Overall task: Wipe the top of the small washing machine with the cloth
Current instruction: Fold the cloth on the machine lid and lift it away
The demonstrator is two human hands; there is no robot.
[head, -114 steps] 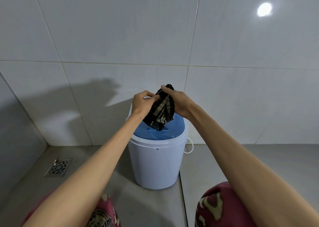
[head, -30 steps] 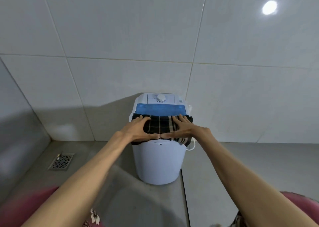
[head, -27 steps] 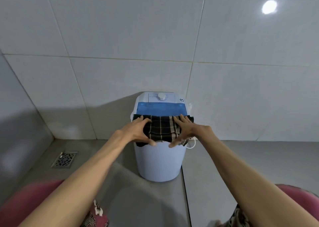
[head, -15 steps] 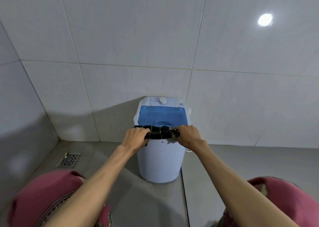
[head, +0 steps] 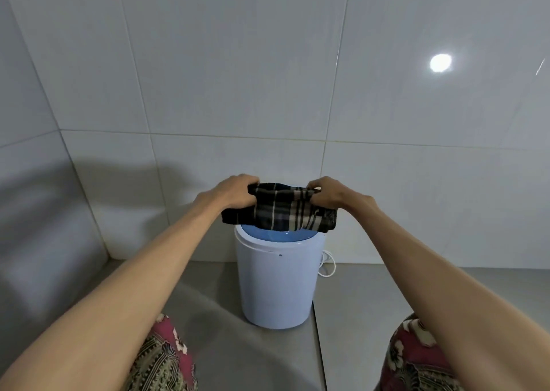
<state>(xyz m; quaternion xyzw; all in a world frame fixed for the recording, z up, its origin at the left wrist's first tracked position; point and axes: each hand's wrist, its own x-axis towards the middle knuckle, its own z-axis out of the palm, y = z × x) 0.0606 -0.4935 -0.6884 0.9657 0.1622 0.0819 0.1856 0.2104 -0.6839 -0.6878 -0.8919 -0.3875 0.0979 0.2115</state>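
The small washing machine (head: 276,286) is a white round tub with a blue lid, standing on the grey floor against the tiled wall. A dark plaid cloth (head: 281,212) hangs stretched above the lid, held at both upper ends. My left hand (head: 230,194) grips its left end and my right hand (head: 333,195) grips its right end. The cloth hides the back of the lid and the control panel; only the front strip of blue lid (head: 276,236) shows beneath it.
A white cord (head: 327,264) loops at the machine's right side. White tiled walls meet in a corner at the left. My knees in red patterned fabric (head: 166,358) sit low on both sides of the grey floor.
The cloth was pressed flat on the lid, then drawn to its front edge and bunched. Now both hands have lifted it off the lid and hold it stretched in the air.
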